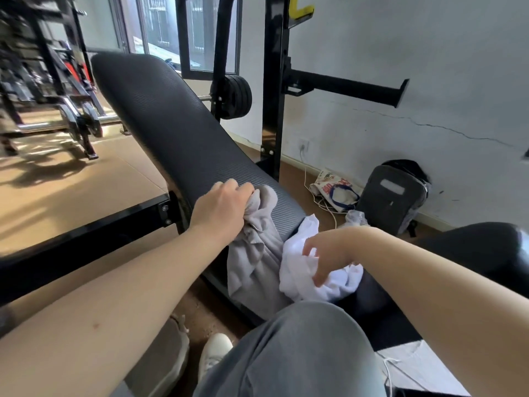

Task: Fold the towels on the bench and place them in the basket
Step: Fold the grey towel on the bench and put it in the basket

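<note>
Beyond the near grey-trousered knee [300,353], the left hand [221,207] clutches a crumpled grey cloth towel [254,270] draped off the black padded bench [171,118]. Just right of it, the right hand [329,250] curls its fingers into a bunched white cloth towel [297,270].

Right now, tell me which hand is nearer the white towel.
Right. The right hand is on the white towel, fingers curled into it. The left hand is apart, up and to its left, gripping the gray towel on the bench.
</note>
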The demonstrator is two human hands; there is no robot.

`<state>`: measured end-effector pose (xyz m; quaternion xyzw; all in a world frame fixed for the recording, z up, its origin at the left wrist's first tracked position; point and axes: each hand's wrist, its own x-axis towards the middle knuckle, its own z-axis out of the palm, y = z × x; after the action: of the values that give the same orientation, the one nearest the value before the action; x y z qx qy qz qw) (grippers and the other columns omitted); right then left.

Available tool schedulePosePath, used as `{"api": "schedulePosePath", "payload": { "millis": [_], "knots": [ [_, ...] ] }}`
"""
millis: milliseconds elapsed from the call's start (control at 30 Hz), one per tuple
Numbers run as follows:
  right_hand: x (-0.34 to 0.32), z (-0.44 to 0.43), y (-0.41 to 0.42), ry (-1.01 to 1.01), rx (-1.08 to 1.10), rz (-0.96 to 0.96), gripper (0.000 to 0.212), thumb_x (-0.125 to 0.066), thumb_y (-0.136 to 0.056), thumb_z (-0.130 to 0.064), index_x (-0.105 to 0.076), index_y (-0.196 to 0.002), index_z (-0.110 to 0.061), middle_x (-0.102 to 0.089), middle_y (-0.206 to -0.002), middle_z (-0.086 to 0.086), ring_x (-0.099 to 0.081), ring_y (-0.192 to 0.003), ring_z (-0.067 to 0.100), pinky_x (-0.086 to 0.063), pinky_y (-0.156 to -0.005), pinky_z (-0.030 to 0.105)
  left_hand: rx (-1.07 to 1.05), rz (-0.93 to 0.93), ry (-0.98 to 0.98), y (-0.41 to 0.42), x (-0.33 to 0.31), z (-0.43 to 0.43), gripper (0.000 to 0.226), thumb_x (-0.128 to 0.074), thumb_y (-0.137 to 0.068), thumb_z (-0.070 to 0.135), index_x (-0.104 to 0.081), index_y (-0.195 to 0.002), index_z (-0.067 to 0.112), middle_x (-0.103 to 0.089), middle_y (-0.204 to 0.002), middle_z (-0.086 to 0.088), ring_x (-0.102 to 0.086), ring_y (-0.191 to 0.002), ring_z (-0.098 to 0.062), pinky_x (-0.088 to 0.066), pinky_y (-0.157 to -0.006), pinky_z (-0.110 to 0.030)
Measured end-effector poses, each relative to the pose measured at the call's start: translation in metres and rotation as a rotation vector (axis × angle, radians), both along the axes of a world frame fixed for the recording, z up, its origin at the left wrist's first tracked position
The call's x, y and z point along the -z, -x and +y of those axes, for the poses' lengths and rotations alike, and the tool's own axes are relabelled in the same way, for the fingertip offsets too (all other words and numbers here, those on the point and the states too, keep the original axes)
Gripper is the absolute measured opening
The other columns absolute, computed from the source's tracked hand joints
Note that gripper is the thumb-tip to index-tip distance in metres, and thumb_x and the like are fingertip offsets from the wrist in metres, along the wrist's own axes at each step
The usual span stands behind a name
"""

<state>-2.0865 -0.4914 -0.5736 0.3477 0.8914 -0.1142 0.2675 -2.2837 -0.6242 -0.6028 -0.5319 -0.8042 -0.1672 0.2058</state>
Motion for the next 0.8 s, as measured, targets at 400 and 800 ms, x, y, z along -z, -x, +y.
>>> {"api": "schedulePosePath", "payload": {
  "millis": [400, 800],
  "knots": [
    [0.012, -0.008, 0.024, -0.157, -0.098, 0.288, 0.081, -0.073, -0.085, -0.040, -0.033, -0.152, -0.022, -0.048, -0.143, 0.010, -0.051, -0.117, 0.027, -0.046, -0.087, 0.032, 0.256, -0.117, 0.526, -0.027, 0.043, -0.002, 0.083, -0.057, -0.081, 0.067, -0.024, -0.153, 0.040, 0.006, -0.164, 0.003, 0.015, -0.153, -0.031, -0.001, -0.120, -0.067],
    [0.060, -0.006, 0.047, -0.058, -0.136, 0.399, 0.122, -0.083, -0.068, -0.038, -0.002, -0.159, -0.032, -0.027, -0.153, 0.000, -0.041, -0.135, 0.029, -0.047, -0.103, 0.041, -0.017, -0.211, 0.114, -0.022, 0.058, 0.001, 0.107, -0.070, -0.078, 0.059, -0.005, -0.158, 0.031, 0.011, -0.166, -0.019, -0.005, -0.151, -0.040, -0.022, -0.117, -0.054]
  ]
}}
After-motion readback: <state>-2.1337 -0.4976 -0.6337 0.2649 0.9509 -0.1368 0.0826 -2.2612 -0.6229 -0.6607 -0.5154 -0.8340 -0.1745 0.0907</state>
